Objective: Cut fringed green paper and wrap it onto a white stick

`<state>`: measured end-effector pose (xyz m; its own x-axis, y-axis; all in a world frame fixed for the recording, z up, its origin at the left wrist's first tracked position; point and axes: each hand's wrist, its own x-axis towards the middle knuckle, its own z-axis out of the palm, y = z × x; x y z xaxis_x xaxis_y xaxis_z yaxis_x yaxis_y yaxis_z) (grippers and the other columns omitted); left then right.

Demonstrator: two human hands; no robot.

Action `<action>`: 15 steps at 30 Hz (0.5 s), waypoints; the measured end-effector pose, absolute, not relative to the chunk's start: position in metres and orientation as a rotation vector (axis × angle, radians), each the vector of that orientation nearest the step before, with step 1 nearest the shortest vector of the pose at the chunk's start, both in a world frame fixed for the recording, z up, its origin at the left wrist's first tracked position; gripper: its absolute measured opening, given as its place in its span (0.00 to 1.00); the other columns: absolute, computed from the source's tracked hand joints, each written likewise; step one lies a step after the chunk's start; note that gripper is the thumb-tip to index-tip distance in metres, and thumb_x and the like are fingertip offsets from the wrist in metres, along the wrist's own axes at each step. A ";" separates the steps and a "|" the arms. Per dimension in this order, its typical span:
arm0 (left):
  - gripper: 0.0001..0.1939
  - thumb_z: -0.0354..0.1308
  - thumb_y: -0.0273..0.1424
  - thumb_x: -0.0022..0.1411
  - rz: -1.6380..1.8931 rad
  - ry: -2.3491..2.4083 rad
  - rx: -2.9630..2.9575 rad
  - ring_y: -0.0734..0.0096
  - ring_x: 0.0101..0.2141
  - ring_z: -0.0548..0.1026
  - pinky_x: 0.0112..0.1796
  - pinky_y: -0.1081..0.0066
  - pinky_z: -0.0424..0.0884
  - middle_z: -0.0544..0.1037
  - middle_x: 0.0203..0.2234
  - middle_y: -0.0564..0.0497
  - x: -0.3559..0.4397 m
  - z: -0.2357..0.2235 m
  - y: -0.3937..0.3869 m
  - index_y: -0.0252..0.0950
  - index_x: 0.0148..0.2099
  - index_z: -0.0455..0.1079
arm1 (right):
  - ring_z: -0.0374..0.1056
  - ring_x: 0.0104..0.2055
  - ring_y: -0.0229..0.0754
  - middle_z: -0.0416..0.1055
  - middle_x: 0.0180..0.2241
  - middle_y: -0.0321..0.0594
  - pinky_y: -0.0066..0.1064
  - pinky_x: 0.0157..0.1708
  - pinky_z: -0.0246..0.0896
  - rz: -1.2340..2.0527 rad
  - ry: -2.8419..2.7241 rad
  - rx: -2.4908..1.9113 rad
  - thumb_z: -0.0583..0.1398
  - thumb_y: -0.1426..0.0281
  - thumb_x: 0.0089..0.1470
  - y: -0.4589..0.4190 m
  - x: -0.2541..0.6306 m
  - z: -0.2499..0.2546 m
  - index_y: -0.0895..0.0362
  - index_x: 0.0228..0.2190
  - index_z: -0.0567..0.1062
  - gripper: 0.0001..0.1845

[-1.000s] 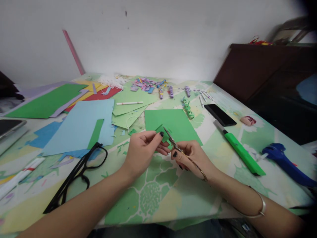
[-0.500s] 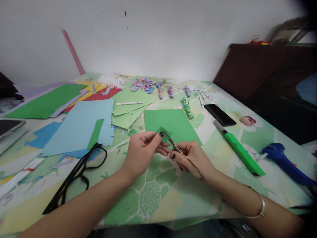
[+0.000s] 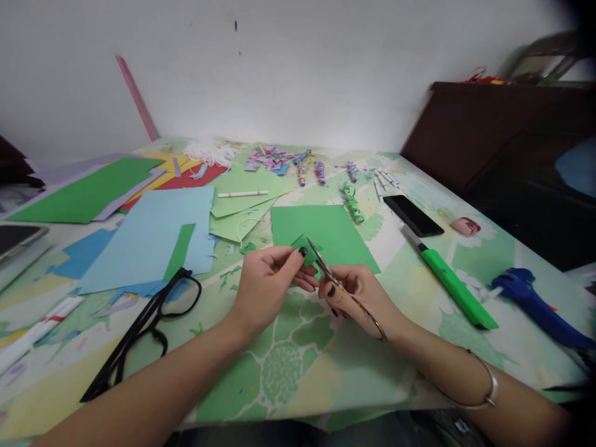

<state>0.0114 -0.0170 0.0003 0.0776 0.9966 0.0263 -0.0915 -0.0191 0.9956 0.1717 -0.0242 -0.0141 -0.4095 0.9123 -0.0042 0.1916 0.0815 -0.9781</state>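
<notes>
My left hand (image 3: 279, 273) pinches a small piece of green paper (image 3: 313, 253) between thumb and fingers. In my right hand (image 3: 356, 298) is a pair of scissors (image 3: 325, 268), its blades pointing up and away to the left, at the edge of that piece. One handle loop shows beside my right wrist. Beyond both hands a larger green sheet (image 3: 321, 223) lies flat on the table. A green paper strip (image 3: 179, 251) rests on a light blue sheet (image 3: 153, 230) to the left.
Black glasses (image 3: 139, 329) lie near my left forearm. On the right are a green cutter knife (image 3: 454, 285), a black phone (image 3: 413, 215) and a blue glue gun (image 3: 540, 304). Purple curled paper rolls (image 3: 321, 172) and paper scraps (image 3: 270, 158) sit at the back.
The scissor blades have opened a little and shifted slightly right. My right thumb has moved slightly; the left hand stays nearly still with the green piece.
</notes>
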 end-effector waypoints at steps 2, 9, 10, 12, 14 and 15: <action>0.11 0.59 0.30 0.57 1.211 1.079 1.193 0.69 0.20 0.77 0.25 0.75 0.75 0.79 0.18 0.49 0.011 0.000 -0.017 0.30 0.25 0.74 | 0.52 0.17 0.31 0.55 0.16 0.30 0.25 0.16 0.43 1.374 -1.690 -1.108 0.59 0.44 0.44 -0.024 0.171 -0.012 0.59 0.21 0.66 0.29; 0.12 0.58 0.28 0.57 1.206 1.079 1.215 0.72 0.19 0.77 0.24 0.77 0.74 0.78 0.17 0.50 0.012 0.001 -0.018 0.31 0.22 0.71 | 0.51 0.16 0.30 0.54 0.15 0.30 0.25 0.16 0.42 1.367 -1.674 -1.152 0.60 0.44 0.42 -0.025 0.168 -0.010 0.59 0.19 0.65 0.29; 0.12 0.58 0.29 0.57 1.206 1.079 1.216 0.71 0.19 0.77 0.24 0.77 0.74 0.78 0.17 0.50 0.011 0.001 -0.018 0.31 0.22 0.71 | 0.51 0.16 0.30 0.54 0.14 0.30 0.25 0.16 0.42 1.367 -1.672 -1.158 0.60 0.44 0.42 -0.025 0.168 -0.010 0.59 0.19 0.65 0.29; 0.12 0.58 0.29 0.57 1.211 1.084 1.219 0.71 0.19 0.77 0.24 0.76 0.74 0.78 0.17 0.50 0.011 0.001 -0.018 0.31 0.22 0.70 | 0.51 0.16 0.30 0.54 0.14 0.30 0.25 0.16 0.42 1.365 -1.673 -1.174 0.59 0.44 0.42 -0.025 0.168 -0.009 0.59 0.19 0.65 0.29; 0.12 0.58 0.29 0.57 1.211 1.091 1.221 0.70 0.19 0.77 0.24 0.76 0.74 0.78 0.17 0.50 0.011 0.001 -0.018 0.31 0.22 0.70 | 0.51 0.16 0.30 0.54 0.14 0.29 0.25 0.15 0.42 1.355 -1.682 -1.193 0.60 0.44 0.42 -0.025 0.168 -0.009 0.58 0.18 0.64 0.29; 0.12 0.58 0.28 0.57 1.209 1.092 1.222 0.70 0.19 0.77 0.24 0.76 0.74 0.78 0.17 0.50 0.012 0.001 -0.018 0.31 0.22 0.70 | 0.51 0.16 0.30 0.54 0.14 0.29 0.25 0.15 0.41 1.345 -1.688 -1.203 0.60 0.44 0.42 -0.025 0.168 -0.009 0.58 0.18 0.64 0.29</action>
